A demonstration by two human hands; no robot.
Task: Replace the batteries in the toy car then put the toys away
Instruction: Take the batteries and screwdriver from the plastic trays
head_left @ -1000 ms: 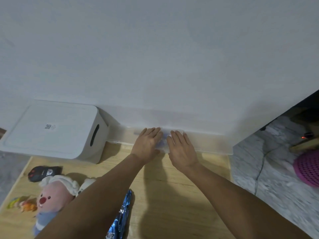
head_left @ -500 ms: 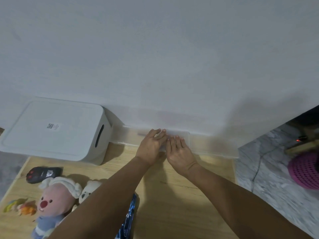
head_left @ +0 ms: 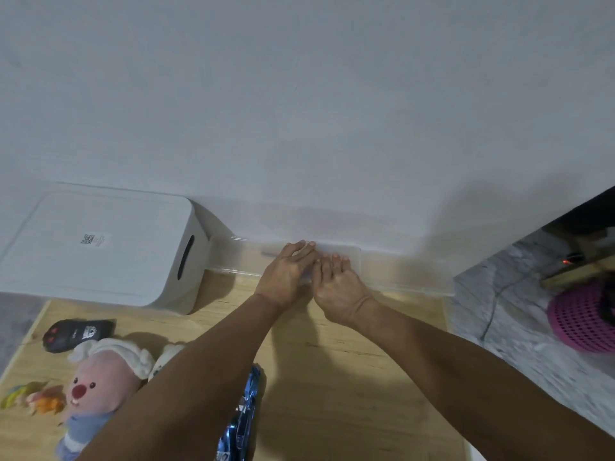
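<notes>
Head view: left hand [head_left: 287,275], right hand [head_left: 337,285] closer together than before, fingers straight on clear box [head_left: 244,257].

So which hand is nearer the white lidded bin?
Left. The left hand rests on the clear tray on the side nearer the white lidded bin; the right hand lies beyond it, farther from the bin.
</notes>
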